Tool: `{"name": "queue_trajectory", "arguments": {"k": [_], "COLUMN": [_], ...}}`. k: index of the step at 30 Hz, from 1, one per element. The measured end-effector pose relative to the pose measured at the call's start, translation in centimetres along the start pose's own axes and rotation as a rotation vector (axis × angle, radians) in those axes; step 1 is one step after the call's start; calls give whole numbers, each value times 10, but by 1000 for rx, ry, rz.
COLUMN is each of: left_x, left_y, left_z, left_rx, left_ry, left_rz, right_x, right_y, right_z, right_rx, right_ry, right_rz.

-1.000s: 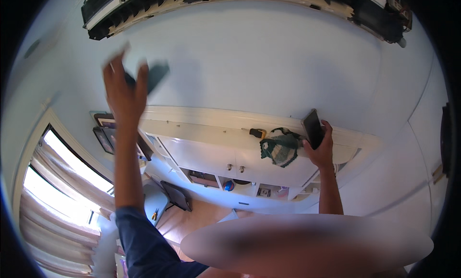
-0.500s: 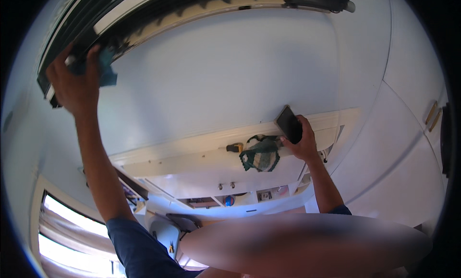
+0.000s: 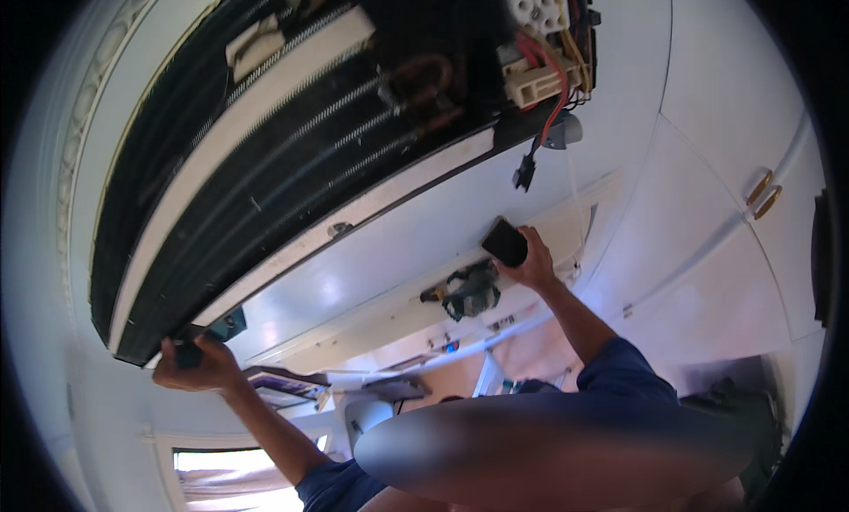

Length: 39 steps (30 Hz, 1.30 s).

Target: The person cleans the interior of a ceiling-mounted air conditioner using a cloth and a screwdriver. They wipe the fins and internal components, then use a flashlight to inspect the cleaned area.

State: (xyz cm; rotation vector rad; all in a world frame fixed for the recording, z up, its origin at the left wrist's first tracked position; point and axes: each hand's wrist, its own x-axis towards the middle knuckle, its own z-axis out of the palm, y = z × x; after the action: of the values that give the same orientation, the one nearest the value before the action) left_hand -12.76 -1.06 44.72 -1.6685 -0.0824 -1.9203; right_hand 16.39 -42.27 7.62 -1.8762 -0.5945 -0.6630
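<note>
An opened wall-mounted air conditioner point(image 3: 256, 194) with dark fins fills the upper left and runs toward the top. My left hand point(image 3: 202, 367) is at its lower left end, fingers curled about a dark piece there. A teal piece point(image 3: 228, 324) shows just beside that hand; whether the hand holds it is unclear. In my right hand point(image 3: 533, 261) is a dark smartphone point(image 3: 504, 242), held over the ledge and away from the unit. Red wires and a black connector point(image 3: 524, 172) hang from the unit's right end.
On the white ledge point(image 3: 371, 321) below lie a crumpled green and white cloth point(image 3: 470, 291) and a yellow-and-black handled tool point(image 3: 432, 294). White cupboard doors point(image 3: 707, 229) stand at the right. At the lower left is a curtained window point(image 3: 234, 477). A grey chair point(image 3: 367, 415) is below.
My view has tilted up, bringing the unit's fins and wiring into sight. My left hand now appears lower in the picture, still at the unit's left end. The right hand still holds the smartphone.
</note>
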Motion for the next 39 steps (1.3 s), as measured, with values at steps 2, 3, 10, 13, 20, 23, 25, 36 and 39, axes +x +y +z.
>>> {"name": "queue_trajectory", "arguments": {"k": [2,3,10,13,20,23,25,36,39], "left_x": [6,8,6,3,10,12,12,6,5], "left_y": [2,2,-2,-1,8,10,9,-8,-6], "left_z": [-3,-6,-4,-3,-12,-12,-13,-20,-20], "left_rx": [-7,-10,-37,-24,-70,-62,-81,-42,-67], "left_ry": [-64,-79,-97,-69,-167,-170,-157,-211,-217], "left_rz": [15,13,12,2,-106,-99,-97,-63,-110], "right_x": [-1,-5,43,86,149,148,143,156,157], "right_y": [-18,-33,-173,-216,-240,-246,-256,-273,-273], "right_z": [-10,-17,-108,-169,-226,-237,-242,-220,-214], "right_rx": [33,64,262,220,-21,-133,-147,-110,-119], "right_ry": [13,4,151,92,116,103,136,298,299], "right_rz": [-8,-14,-426,-446,-679,-646,-591,-669,-689]}}
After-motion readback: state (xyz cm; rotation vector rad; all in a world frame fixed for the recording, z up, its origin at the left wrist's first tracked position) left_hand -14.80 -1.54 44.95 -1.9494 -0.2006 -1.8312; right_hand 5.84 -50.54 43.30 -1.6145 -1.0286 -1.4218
